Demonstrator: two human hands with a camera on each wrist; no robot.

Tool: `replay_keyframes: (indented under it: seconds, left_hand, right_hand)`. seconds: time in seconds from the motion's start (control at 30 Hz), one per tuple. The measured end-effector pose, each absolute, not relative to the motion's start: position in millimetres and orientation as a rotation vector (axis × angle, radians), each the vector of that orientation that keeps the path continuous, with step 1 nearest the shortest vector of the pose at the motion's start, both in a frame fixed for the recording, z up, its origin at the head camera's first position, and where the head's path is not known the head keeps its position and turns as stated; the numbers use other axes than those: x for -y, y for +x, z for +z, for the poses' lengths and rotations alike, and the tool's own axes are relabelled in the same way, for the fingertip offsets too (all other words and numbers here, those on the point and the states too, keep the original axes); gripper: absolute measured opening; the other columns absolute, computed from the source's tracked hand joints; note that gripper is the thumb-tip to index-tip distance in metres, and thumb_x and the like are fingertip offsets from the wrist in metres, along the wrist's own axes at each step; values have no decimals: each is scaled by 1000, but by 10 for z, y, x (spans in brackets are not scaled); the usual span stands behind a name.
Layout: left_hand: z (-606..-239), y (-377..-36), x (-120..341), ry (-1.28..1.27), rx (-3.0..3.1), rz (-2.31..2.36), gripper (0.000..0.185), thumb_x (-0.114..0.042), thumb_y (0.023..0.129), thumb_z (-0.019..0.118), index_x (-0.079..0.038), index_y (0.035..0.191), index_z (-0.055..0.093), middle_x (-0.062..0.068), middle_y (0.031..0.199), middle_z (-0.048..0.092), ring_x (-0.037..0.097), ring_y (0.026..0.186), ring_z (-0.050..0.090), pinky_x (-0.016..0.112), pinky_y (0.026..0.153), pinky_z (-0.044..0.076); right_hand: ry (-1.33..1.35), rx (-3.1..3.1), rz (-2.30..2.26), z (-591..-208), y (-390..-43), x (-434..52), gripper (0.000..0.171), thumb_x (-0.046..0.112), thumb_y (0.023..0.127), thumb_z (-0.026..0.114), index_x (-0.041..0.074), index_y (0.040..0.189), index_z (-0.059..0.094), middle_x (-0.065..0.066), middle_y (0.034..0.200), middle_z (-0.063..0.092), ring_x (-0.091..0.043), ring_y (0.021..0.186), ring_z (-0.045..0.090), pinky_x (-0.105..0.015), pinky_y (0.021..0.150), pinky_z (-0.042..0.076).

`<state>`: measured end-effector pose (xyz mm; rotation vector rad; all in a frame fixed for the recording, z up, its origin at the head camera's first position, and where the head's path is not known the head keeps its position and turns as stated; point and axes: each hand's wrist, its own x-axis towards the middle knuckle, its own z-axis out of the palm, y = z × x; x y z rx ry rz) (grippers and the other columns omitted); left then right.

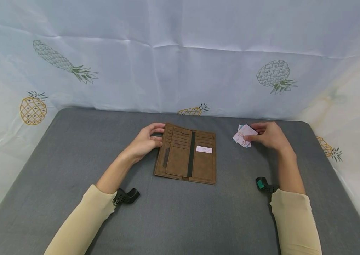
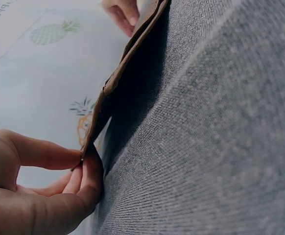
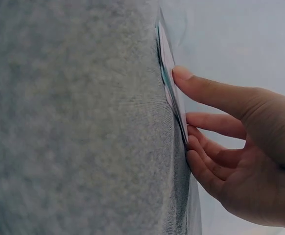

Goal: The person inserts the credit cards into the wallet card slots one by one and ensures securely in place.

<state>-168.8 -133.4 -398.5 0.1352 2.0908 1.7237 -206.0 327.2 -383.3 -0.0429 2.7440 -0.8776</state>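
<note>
A brown wallet [image 1: 186, 154] lies spread open on the grey tabletop [image 1: 180, 212], its card slots facing up. One white card [image 1: 204, 149] already sits in a slot on the wallet's right half; the other slots look unfilled, as far as the head view shows. A small stack of cards [image 1: 244, 135] lies on the tabletop to the right of the wallet, well apart from it, so most of the filling seems left to do.

The left hand [image 1: 146, 141] is at the wallet's far left edge. Its thumb and fingers [image 2: 86, 174] are curled round that edge in a pinch, and the left wrist view shows the edge lifted a little off the cloth.

The right hand [image 1: 269, 135] rests on the stack. In the right wrist view its thumb lies on the top card and the fingers [image 3: 206, 164] curl in at the stack's near edge, so the grip is closing on the cards [image 3: 172, 90], which still lie against the tabletop. Whether it has one card or several, I cannot tell.

A pineapple-print cloth [image 1: 180, 53] hangs behind.
</note>
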Motion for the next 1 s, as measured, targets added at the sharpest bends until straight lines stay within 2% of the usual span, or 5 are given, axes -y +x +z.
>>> replay_keyframes:
  seconds: [0.3,0.57,0.67,0.9,1.0]
  left_hand:
    - [-4010,-1686,1335,148,-2094,1722,73,10,101,52,-10,169,34,20,169,38,43,149,50,48,114,49]
    - [-4011,-1673,1338,142,-2089,1728,72,10,101,52,-10,168,35,20,168,39,42,147,51,47,112,50]
    - [-4012,-1669,1335,138,-2089,1729,72,10,101,52,-10,168,35,20,168,39,42,147,51,47,112,50]
    - [-4007,-1660,1335,144,-2089,1727,72,10,101,52,-10,168,35,20,168,39,42,146,52,47,112,50]
    - [-4004,-1658,1338,150,-2089,1727,72,10,101,52,-10,168,35,20,168,39,42,146,52,48,112,50]
  right_hand:
    - [-19,-2732,-833,-3854,-2070,-3285,72,35,99,81,-8,151,55,-34,149,57,-48,133,56,-62,109,49]
    - [-16,-2795,-818,-3870,-2051,-3304,68,37,97,83,-10,139,61,-29,132,65,-36,113,62,-32,85,51]
    - [-16,-2808,-817,-3860,-2040,-3316,68,38,95,84,-10,137,61,-28,128,65,-33,109,62,-26,81,49]
    - [-33,-2782,-902,-3817,-2028,-3333,65,29,99,81,-11,141,50,-27,121,69,-18,92,57,-27,75,45]
    - [-69,-2756,-1006,-3817,-2033,-3323,63,22,102,77,-11,145,47,-17,107,77,-7,80,57,-26,69,44]
